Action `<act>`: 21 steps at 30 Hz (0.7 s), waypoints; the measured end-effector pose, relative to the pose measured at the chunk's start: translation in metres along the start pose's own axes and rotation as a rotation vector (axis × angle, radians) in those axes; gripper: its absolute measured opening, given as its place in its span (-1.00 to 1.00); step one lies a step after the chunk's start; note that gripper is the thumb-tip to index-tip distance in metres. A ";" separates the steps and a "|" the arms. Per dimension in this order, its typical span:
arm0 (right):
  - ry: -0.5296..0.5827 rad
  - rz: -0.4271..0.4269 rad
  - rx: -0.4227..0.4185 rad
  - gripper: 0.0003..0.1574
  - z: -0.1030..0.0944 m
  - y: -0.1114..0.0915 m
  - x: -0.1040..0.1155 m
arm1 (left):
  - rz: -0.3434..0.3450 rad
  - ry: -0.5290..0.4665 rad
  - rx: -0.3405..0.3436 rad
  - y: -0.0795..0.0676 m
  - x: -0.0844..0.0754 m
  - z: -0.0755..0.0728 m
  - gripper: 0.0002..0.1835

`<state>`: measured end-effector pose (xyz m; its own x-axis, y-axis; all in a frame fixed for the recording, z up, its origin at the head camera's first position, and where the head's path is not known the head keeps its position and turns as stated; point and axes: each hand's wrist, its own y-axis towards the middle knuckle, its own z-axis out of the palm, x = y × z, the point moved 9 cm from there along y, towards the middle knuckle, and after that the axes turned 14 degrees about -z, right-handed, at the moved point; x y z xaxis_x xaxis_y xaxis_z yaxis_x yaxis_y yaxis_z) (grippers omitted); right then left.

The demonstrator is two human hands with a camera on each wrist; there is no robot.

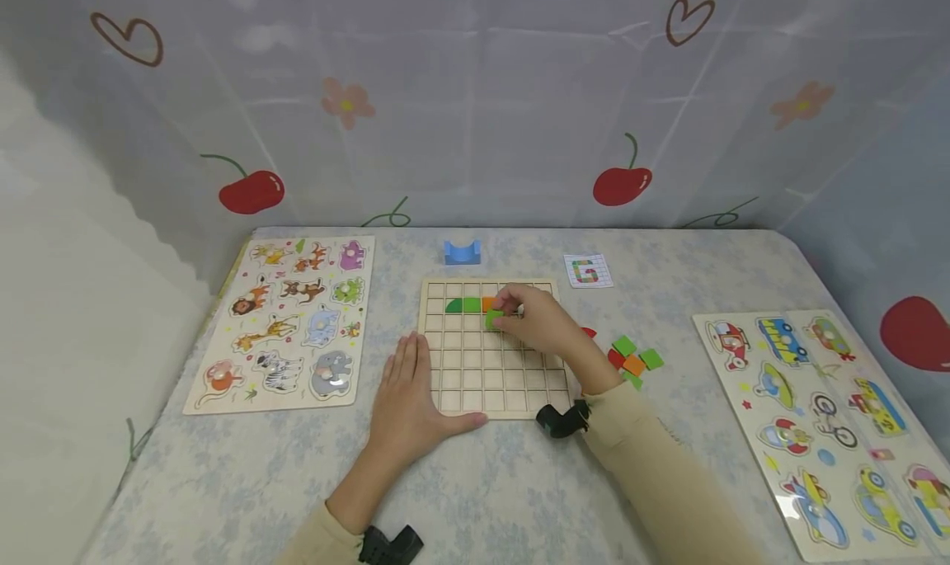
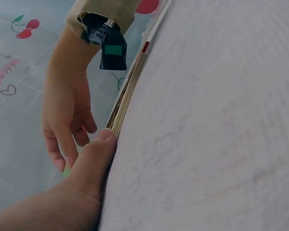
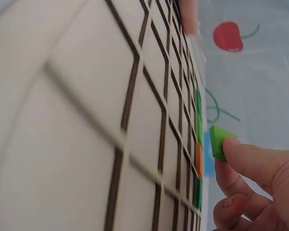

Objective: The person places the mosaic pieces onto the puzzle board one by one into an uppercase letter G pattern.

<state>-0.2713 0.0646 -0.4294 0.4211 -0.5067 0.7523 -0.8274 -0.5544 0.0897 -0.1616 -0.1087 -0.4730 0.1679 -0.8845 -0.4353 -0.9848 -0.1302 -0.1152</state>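
A wooden grid board [image 1: 453, 392] lies at the middle of the table. My right hand [image 1: 536, 316] is over its upper rows and pinches a green square tile [image 3: 220, 142] between thumb and fingers. In the board's second row sit a rounded green piece [image 1: 453, 305], a green square [image 1: 472, 304] and an orange tile [image 1: 486, 303]; my right hand hides cells beyond them. My left hand [image 1: 410, 400] lies with straight fingers along the board's left edge, its thumb [image 2: 94, 156] stretched along the near edge.
Right of the board lie several loose green, orange and red tiles [image 1: 633, 364]. Behind it stand a blue curved block [image 1: 463, 254] and a card with a coloured G pattern [image 1: 588, 271]. An animal puzzle [image 1: 248, 322] lies left, a vehicle puzzle [image 1: 805, 392] right.
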 end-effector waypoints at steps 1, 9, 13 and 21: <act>0.001 -0.004 0.002 -0.82 0.005 0.004 0.002 | -0.001 0.002 0.000 0.000 0.000 0.000 0.61; 0.001 -0.012 -0.011 -0.84 0.032 0.027 0.015 | 0.008 0.011 -0.003 0.000 0.000 -0.001 0.61; -0.058 -0.010 -0.019 -0.86 0.039 0.032 0.019 | 0.025 0.006 -0.014 -0.001 -0.001 -0.003 0.60; -0.140 -0.005 -0.018 -0.90 0.046 0.034 0.023 | 0.067 0.025 -0.006 0.001 0.003 -0.007 0.56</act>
<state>-0.2733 0.0038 -0.4390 0.4723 -0.5917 0.6533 -0.8308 -0.5464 0.1058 -0.1622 -0.1141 -0.4682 0.1009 -0.9022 -0.4194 -0.9940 -0.0733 -0.0816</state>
